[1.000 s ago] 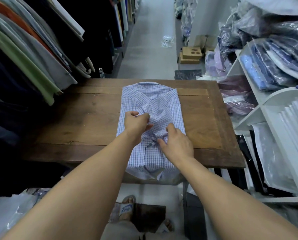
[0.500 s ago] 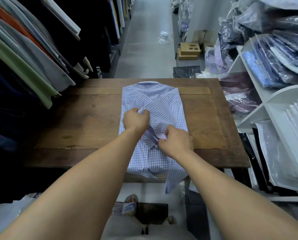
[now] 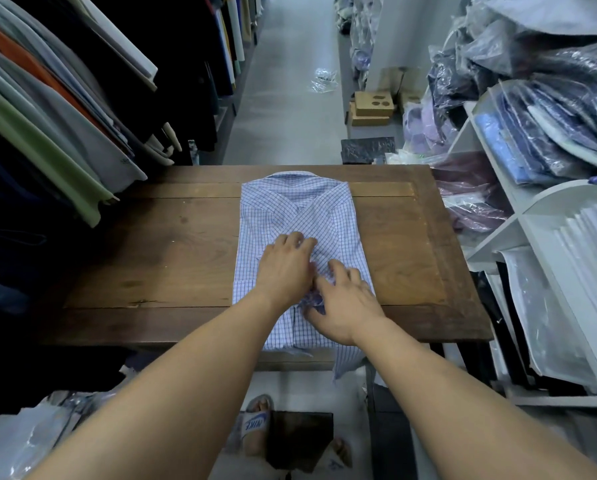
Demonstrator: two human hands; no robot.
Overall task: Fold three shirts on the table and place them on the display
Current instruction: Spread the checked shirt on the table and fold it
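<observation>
Checked blue shirt [image 3: 300,216], one, on wooden table [image 3: 151,258]; left hand [image 3: 286,271], right hand [image 3: 349,310] press it, each grip apart.

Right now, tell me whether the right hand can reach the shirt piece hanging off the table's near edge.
Probably yes: the right hand rests on the checked shirt close beside the hanging piece, and nothing lies between them.
</observation>
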